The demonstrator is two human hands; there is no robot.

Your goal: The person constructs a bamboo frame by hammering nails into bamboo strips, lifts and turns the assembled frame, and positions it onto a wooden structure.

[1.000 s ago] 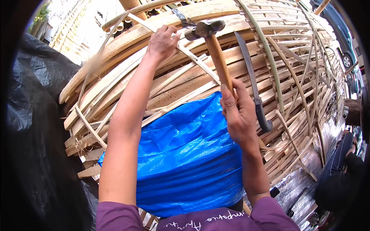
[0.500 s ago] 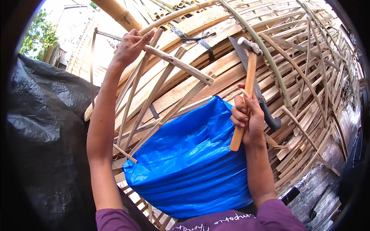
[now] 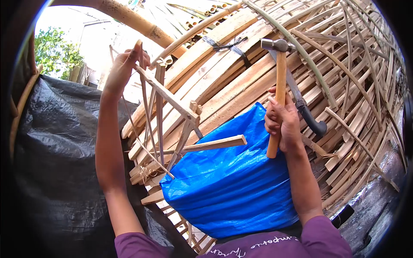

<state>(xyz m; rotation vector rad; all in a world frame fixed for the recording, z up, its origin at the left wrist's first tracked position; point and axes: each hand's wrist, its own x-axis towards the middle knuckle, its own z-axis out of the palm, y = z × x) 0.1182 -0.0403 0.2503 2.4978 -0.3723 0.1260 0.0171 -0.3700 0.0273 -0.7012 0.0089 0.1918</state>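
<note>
In my right hand (image 3: 284,122) is a hammer (image 3: 280,81), held upright by its wooden handle with the metal head at the top. My left hand (image 3: 127,71) is raised at the upper left, its fingers closed on the end of a wooden frame (image 3: 170,98) made of nailed strips. The frame's lower strips hang over split bamboo planks (image 3: 215,88). One strip (image 3: 215,145) crosses above a blue tarp (image 3: 232,180) in front of my body. Behind the hammer a machete (image 3: 303,103) with a dark handle lies on the bamboo.
A curved bamboo lattice (image 3: 357,112) fills the right side. Black sheeting (image 3: 64,150) hangs at the left. A thick bamboo pole (image 3: 133,21) slants across the top left. Black tape (image 3: 226,45) is tied around planks. Silvery sheeting (image 3: 383,185) lies at the lower right.
My left hand has moved left and slightly down with the frame, which has turned and now hangs more steeply. The hammer has gone from tilted to nearly upright in my right hand.
</note>
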